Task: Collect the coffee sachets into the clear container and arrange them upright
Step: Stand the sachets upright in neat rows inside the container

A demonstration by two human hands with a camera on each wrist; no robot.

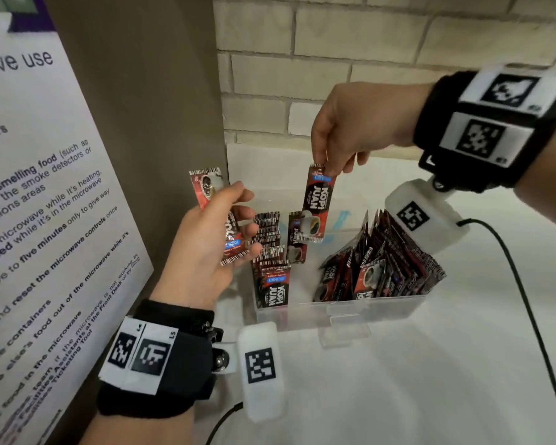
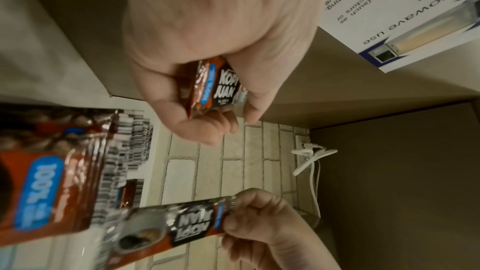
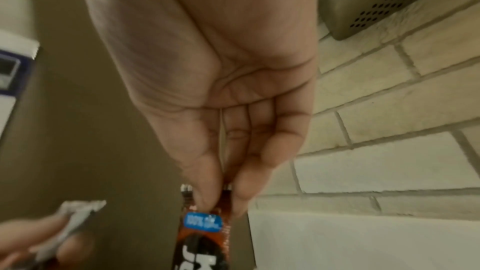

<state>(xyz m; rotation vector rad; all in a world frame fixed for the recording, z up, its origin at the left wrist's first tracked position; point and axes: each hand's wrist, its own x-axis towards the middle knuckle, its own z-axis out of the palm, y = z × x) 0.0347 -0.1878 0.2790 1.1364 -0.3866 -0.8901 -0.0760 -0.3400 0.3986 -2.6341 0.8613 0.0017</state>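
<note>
Mid-placement step. Right hand (image 1: 350, 123), upper centre of the head view, pinches the top edge of one red-and-black foil coffee sachet (image 1: 316, 203) between thumb and fingertips (image 3: 205, 188); the sachet hangs vertical over the clear rectangular plastic container (image 1: 350, 311), centre frame on the white counter (image 1: 398, 380).

Left hand (image 1: 206, 245), centre left, has fingers curled round a small stack of the same sachets (image 1: 219, 216), held just beside the container's left edge.

Inside the container: a row standing upright at the left end (image 1: 272, 277), and a bigger bunch leaning over at the right end (image 1: 385, 261), with a bare gap between them.

Judgement: collection looks mostly done, arranging is not. Next move: lower the hanging sachet straight down against the upright row and release only once it's supported, else it will likely flop. Then feed in the left-hand stack and square up the leaning bunch.
</note>
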